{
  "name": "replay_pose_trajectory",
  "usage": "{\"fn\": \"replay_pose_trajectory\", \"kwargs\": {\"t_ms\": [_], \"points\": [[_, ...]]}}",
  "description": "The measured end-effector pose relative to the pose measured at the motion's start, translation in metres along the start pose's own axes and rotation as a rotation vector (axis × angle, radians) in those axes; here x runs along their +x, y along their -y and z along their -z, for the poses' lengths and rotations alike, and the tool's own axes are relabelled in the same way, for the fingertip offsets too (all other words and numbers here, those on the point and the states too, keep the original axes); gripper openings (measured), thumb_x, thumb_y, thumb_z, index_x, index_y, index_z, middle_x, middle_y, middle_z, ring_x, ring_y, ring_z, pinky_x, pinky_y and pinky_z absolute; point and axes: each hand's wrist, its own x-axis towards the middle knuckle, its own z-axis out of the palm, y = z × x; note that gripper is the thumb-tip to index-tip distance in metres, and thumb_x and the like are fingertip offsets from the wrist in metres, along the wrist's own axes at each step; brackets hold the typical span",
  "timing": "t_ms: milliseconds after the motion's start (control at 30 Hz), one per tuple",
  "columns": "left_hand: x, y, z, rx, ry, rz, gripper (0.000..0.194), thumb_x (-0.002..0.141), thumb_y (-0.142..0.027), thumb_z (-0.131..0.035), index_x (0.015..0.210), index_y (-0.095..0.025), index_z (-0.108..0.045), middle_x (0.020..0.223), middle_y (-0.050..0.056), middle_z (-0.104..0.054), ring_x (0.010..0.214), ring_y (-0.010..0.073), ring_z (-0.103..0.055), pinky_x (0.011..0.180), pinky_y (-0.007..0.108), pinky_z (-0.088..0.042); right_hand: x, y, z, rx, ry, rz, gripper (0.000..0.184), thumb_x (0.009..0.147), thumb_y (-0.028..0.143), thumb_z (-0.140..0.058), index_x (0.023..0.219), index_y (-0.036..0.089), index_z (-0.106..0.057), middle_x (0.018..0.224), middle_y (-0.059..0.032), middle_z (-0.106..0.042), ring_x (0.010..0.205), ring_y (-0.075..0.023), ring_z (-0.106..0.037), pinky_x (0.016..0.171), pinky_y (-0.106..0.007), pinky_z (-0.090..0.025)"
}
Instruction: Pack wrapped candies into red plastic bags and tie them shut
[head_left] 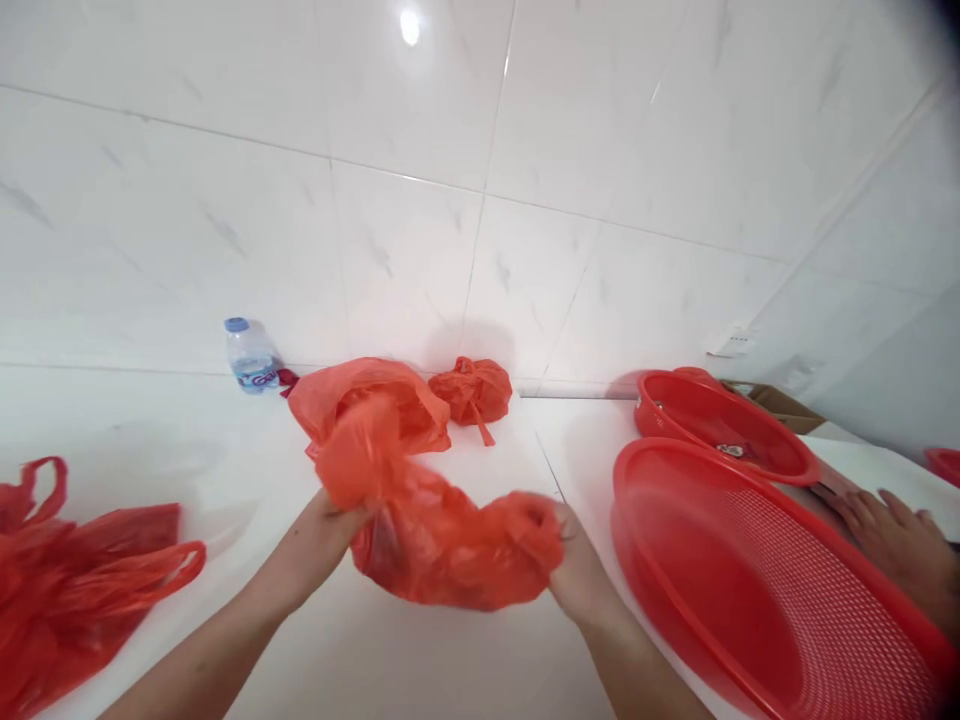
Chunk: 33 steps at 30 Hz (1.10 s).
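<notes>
Over a white worktop (420, 660) that met a glossy, grey-veined tile wall (405, 250), the left hand (339, 525) and the right hand (574, 562) both grasped a red plastic bag (442, 555), to the left of a red mesh basket (720, 595)

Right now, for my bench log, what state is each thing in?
Held bag: crumpled, gripped by left hand and right hand
Bag behind it: puffed out, loose
Small bag by the wall: bunched up, apparently tied
Bags at left: crumpled, handles loose
Bottle: capped
Near basket: open-topped
Far basket: open-topped, something small inside
</notes>
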Motion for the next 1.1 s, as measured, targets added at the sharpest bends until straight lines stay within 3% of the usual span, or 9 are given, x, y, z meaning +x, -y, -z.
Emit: {"fn": "replay_pose_trajectory", "kwargs": {"t_ms": [133,233,400,533,700,800,967,1033,1100], "points": [[0.011,-0.003,-0.029,-0.219,0.07,0.162,0.033,0.074,-0.031,-0.07,0.105,-0.019,-0.065,0.095,0.009,-0.072,0.081,0.0245,-0.069,0.068,0.032,-0.057,0.016,-0.019,0.019,0.368,-0.289,-0.048,0.027,0.066,0.028,-0.076,0.09,0.017,-0.067,0.087,-0.0044,-0.07,0.08,-0.0191,-0.064,0.076,-0.031,-0.049],[0.021,0.018,-0.04,-0.34,0.001,0.297,0.034,0.074,-0.026,-0.069,0.106,-0.016,-0.063,0.096,0.011,-0.072,0.08,0.0242,-0.069,0.069,0.033,-0.058,0.03,-0.047,0.026,0.516,-0.352,-0.142,0.034,0.059,0.024,-0.078,0.09,0.015,-0.066,0.087,-0.0068,-0.071,0.08,-0.0224,-0.065,0.077,-0.034,-0.049],[0.032,0.052,-0.041,-0.463,-0.016,0.43,0.038,0.077,-0.032,-0.066,0.11,-0.015,-0.06,0.1,0.014,-0.071,0.086,0.0258,-0.069,0.075,0.036,-0.058,0.041,-0.073,0.027,0.645,-0.386,-0.328,0.03,0.062,0.023,-0.072,0.09,0.016,-0.064,0.079,-0.0061,-0.071,0.081,-0.0243,-0.067,0.077,-0.035,-0.05],[0.03,0.061,-0.042,-0.506,-0.049,0.49,0.041,0.08,-0.039,-0.062,0.11,-0.011,-0.059,0.099,0.016,-0.07,0.087,0.028,-0.069,0.077,0.038,-0.058,0.042,-0.085,0.025,0.719,-0.35,-0.372,0.025,0.064,0.023,-0.068,0.088,0.016,-0.064,0.078,-0.0054,-0.07,0.082,-0.0238,-0.066,0.077,-0.034,-0.05],[0.029,0.064,-0.041,-0.643,0.011,0.476,0.04,0.08,-0.042,-0.061,0.108,-0.013,-0.059,0.102,0.015,-0.07,0.094,0.0299,-0.067,0.083,0.041,-0.055,0.038,-0.093,0.031,0.715,-0.201,-0.322,0.036,0.074,0.044,-0.067,0.1,0.019,-0.064,0.081,-0.0033,-0.067,0.077,-0.0202,-0.064,0.074,-0.033,-0.048],[0.029,0.065,-0.036,-0.703,0.076,0.481,0.036,0.08,-0.037,-0.063,0.106,-0.013,-0.059,0.099,0.014,-0.07,0.095,0.0289,-0.066,0.086,0.04,-0.053,0.041,-0.09,0.031,0.633,-0.104,-0.293,0.028,0.073,0.038,-0.072,0.09,0.017,-0.066,0.077,-0.0027,-0.065,0.071,-0.017,-0.062,0.07,-0.03,-0.046],[0.03,0.054,-0.025,-0.811,0.071,0.379,0.02,0.08,-0.03,-0.061,0.093,-0.016,-0.059,0.081,0.005,-0.069,0.076,0.019,-0.068,0.075,0.03,-0.054,0.067,-0.078,0.01,0.709,-0.021,-0.324,0.025,0.072,0.037,-0.072,0.086,0.017,-0.065,0.083,-0.0046,-0.066,0.076,-0.0179,-0.061,0.075,-0.032,-0.046],[0.03,0.048,-0.023,-0.905,0.065,0.262,0.01,0.075,-0.02,-0.064,0.081,-0.019,-0.055,0.064,-0.003,-0.061,0.061,0.0119,-0.063,0.063,0.023,-0.051,0.078,-0.077,-0.005,0.79,0.007,-0.334,0.017,0.074,0.035,-0.07,0.074,0.019,-0.062,0.074,-0.0006,-0.063,0.072,-0.0154,-0.06,0.072,-0.029,-0.046],[0.031,0.045,-0.023,-0.967,0.107,0.186,0.017,0.07,-0.014,-0.065,0.074,-0.02,-0.05,0.052,-0.008,-0.046,0.048,0.0065,-0.053,0.052,0.017,-0.044,0.086,-0.081,-0.021,0.87,0.101,-0.36,0.025,0.075,0.03,-0.068,0.058,0.02,-0.052,0.06,0.0032,-0.054,0.063,-0.0121,-0.056,0.068,-0.025,-0.045]]}}
